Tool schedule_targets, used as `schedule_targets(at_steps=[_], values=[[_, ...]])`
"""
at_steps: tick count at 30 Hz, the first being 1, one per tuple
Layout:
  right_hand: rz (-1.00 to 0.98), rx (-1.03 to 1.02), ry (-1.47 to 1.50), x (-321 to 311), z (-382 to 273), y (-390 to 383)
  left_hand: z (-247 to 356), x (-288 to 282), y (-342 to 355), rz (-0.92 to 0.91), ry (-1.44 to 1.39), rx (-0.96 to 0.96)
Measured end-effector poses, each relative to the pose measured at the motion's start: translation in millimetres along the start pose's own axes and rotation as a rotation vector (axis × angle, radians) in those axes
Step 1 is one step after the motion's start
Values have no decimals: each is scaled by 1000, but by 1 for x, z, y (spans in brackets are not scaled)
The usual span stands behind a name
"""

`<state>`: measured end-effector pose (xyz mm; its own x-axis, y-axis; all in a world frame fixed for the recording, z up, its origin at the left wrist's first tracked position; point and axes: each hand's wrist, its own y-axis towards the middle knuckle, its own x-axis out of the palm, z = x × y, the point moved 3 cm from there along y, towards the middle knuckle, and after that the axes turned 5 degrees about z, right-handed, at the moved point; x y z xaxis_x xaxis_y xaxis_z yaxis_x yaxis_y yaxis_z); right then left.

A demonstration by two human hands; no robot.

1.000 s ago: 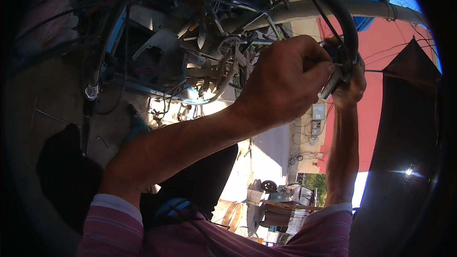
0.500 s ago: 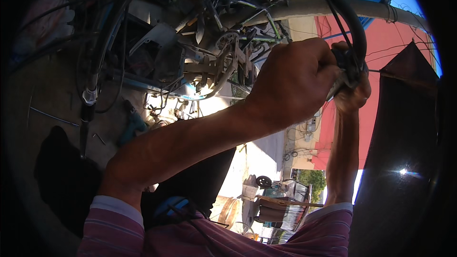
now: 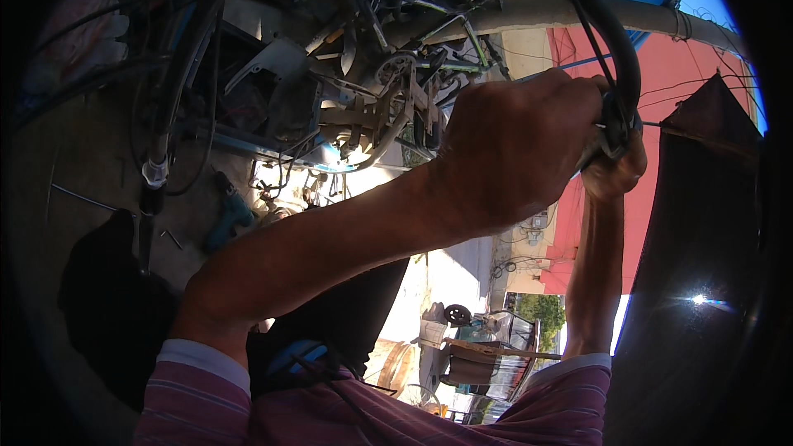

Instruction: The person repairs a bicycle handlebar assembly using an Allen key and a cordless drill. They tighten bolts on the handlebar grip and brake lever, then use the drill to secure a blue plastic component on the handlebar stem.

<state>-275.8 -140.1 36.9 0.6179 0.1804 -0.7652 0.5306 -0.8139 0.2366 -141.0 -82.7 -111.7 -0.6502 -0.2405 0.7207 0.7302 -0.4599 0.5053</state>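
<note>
Left hand shifted right, curled, grasp unclear; right hand grips handlebar fitting.

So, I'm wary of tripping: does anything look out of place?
Yes: a teal power drill lies loose on the ground, and bicycle parts sit in a jumbled heap; both could trip someone. The handlebar shows no plain damage, though partly covered.

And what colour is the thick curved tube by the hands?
The thick curved tube is black, best seen in the head view.
</note>
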Motion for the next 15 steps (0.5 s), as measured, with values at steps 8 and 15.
schedule_targets(at_steps=[8, 15], values=[[-32, 0, 36, -2, 2, 1, -4, 1, 2, 62, -57, 29], [-22, -17, -16, 2, 0, 0, -3, 7, -5, 60, -32, 120]])
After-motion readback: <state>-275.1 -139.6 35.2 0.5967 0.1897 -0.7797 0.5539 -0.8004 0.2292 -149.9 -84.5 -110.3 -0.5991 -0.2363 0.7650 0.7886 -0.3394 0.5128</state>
